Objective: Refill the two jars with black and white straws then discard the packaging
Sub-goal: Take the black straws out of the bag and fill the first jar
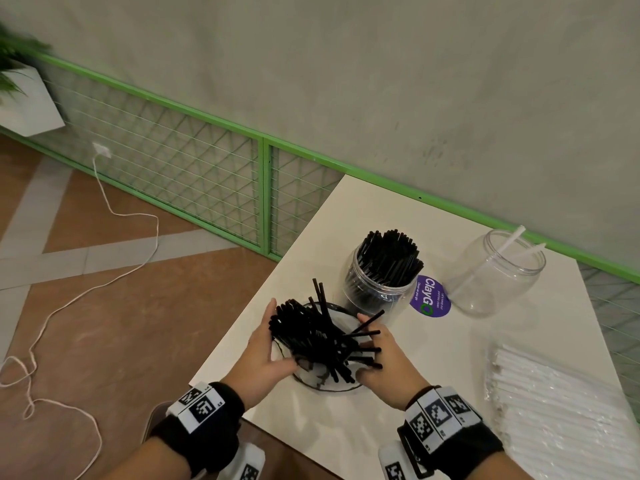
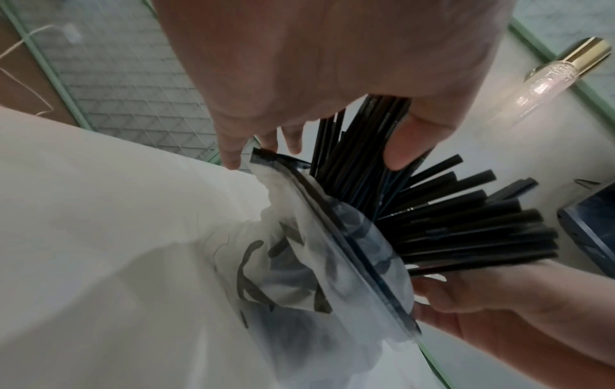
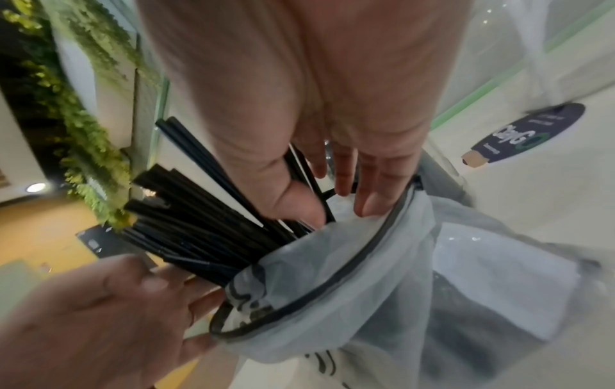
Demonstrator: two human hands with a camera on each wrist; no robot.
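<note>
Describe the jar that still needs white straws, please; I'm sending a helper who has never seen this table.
Start at the white table against the green-trimmed wall. At its far edge stand two clear jars with a purple round sticker between them. The one you want is the right-hand jar: nearly empty, with only two white straws leaning inside, while its neighbour is packed with black straws.

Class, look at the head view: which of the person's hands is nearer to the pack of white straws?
Right. The right hand holds the black straws on the side facing the pack of white straws; the left hand is beyond the bundle, farther away.
</note>
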